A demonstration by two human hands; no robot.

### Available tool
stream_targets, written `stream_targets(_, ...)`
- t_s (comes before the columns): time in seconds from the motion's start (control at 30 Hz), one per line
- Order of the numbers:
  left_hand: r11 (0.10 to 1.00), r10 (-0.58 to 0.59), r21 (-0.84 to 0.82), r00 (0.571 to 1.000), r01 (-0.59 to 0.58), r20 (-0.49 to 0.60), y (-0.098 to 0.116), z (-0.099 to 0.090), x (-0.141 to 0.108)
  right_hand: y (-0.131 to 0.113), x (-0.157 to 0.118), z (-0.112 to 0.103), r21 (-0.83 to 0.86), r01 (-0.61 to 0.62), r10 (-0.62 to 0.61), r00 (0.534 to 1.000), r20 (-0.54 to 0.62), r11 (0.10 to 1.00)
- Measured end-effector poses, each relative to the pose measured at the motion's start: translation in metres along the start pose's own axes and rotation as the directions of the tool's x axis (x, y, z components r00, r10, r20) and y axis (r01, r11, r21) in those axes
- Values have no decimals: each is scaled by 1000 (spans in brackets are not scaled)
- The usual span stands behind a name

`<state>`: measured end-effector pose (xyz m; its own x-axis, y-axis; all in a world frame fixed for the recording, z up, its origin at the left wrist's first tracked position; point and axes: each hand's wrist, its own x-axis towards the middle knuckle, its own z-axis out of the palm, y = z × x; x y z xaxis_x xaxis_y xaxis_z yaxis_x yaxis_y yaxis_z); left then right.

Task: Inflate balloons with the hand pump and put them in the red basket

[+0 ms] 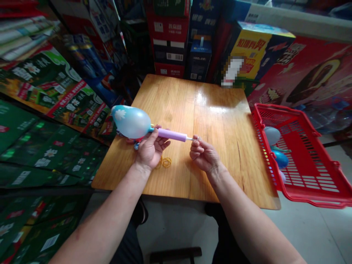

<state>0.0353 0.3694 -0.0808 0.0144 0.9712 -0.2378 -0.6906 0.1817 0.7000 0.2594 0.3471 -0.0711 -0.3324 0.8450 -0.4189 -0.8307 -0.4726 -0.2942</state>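
"Bare forearms (pixel 110 216) reach from the foreground toward the center. What occupies the fingers (pixel 195 148)?"

"One pump, gripped at both ends. The right hand (pixel 205 154) curls its fingers closed around the end of a pale rod (pixel 190 139); the left hand (pixel 150 152), thumb uppermost, closes on the purple pump (pixel 173 135) where it meets the neck (pixel 151 129) of a blue balloon (pixel 130 123)."

"Where is the balloon?"

"Just beyond the left hand, rounded out, above the left edge of a wooden tabletop (pixel 214 110). Whether its underside touches anything cannot be told."

"Which step is this?"

"Inflation, by all appearances. A short stretch of rod shows between the pump and the right fingers, though a push cannot be told from a pull."

"And the next move calls for what?"

"Probably a steady left grip, so the neck does not slip off, with the right hand working the rod straight along the pump. Should the balloon be full enough, which is hard to judge, the neck would need pinching tight before it comes free."

"What surrounds the hands?"

"Yellow bands (pixel 166 162) lie on the tabletop just beside the left wrist. At right, a red basket (pixel 305 146) holds several loose balloons (pixel 279 158), blue and pale. Green cartons (pixel 49 146) stack up at left; boxes (pixel 170 40) line the far side."
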Motion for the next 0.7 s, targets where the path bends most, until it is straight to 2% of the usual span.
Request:
stream_targets(0.07,999,-51,16,998,51,20,-8,3,-5,8,1,0,-23,-13,13,1000,1,1000)
stream_targets(0.17,999,-53,-2,999,53,15,-15,6,-10,12,2,0,-23,-18,18,1000,10,1000)
stream_targets(0.33,997,-63,-37,998,63,-6,-8,7,-6,-2,-1,0,-24,-44,44,999,19,999)
stream_targets(0.47,998,24,-55,999,-27,-47,4,5,0,-21,-7,0,-24,22,-21,999,31,999)
stream_targets(0.57,995,78,-54,995,-81,-64,5,4,1,-20,-8,0,-10,58,-58,998,19,998)
stream_targets(0.7,999,-35,-20,999,35,9,-7,6,-8,-1,-5,1,-3,-2,2,1000,29,1000)
